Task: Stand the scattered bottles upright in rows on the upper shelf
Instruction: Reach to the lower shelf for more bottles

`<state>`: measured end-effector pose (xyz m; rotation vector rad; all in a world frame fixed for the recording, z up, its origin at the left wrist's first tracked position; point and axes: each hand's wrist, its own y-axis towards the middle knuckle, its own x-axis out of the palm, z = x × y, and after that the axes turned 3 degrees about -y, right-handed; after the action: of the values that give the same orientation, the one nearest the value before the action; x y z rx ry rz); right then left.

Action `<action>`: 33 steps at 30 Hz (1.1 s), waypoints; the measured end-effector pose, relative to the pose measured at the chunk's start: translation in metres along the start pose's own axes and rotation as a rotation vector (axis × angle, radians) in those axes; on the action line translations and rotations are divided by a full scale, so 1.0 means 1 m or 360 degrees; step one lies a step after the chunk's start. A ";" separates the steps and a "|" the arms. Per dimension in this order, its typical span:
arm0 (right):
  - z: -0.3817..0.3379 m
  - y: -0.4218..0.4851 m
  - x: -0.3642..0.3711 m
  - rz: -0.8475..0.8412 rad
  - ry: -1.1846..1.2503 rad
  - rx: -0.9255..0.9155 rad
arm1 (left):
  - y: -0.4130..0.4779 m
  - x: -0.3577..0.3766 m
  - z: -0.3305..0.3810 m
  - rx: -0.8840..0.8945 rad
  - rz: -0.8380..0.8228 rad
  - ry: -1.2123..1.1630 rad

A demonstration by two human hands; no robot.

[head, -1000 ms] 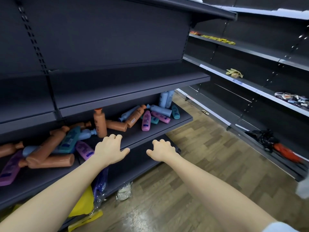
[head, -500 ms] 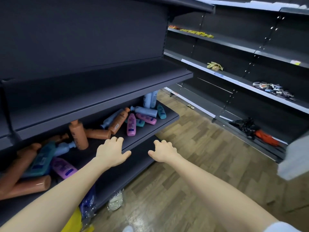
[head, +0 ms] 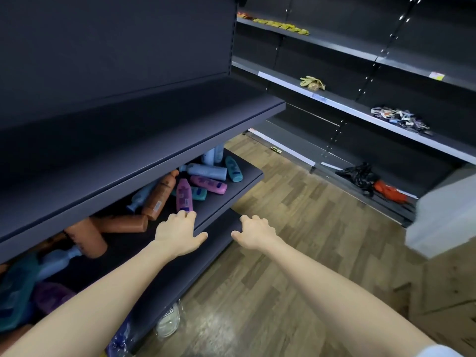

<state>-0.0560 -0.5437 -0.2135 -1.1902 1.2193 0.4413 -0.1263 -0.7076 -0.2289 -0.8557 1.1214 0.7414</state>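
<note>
Upper shelf, dark grey metal (head: 159, 140): we count 0 bottles on it. No row is begun, so by our judgement the task stands at its very start.

Lower shelf, dark grey metal, directly beneath (head: 231, 194): it carries all the stock we can see. Most pieces lie on their sides in a heap:
- purple-pink plastic bottle (head: 184, 195)
- brown-orange plastic bottles (head: 158, 198)
- pale blue plastic bottle (head: 207, 171)
- teal plastic bottle (head: 234, 169)
- pink plastic bottle (head: 209, 185)

2 pale bottles at the back (head: 214, 154) appear upright. More bottles to the left are blurred, and we leave them uncounted.

Left grip (head: 177, 234): the fingertips touch the base end of the purple-pink plastic bottle and the thumb is spread wide by the shelf's front edge. It is not closed round anything.

Right grip (head: 255, 231): the fingers are loosely curled and hold nothing, near the shelf front. We cannot tell whether it touches.

Left to do: lift every bottle, stand it on the shelf above, align the rows.
</note>
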 end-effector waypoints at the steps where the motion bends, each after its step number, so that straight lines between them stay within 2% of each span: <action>1: 0.000 0.006 -0.001 -0.0007 0.0008 0.0017 | 0.007 0.000 -0.001 0.0012 -0.0013 0.0005; 20: 0.023 0.060 -0.015 -0.0050 0.0050 0.0193 | 0.093 0.011 0.015 0.0140 -0.0143 -0.0052; 33: 0.075 0.109 -0.053 -0.0054 0.0039 0.0076 | 0.138 0.011 0.074 0.0030 -0.0157 -0.0054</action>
<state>-0.1263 -0.4206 -0.2251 -1.1769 1.2226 0.3718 -0.2076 -0.5760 -0.2523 -0.8731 1.0474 0.6606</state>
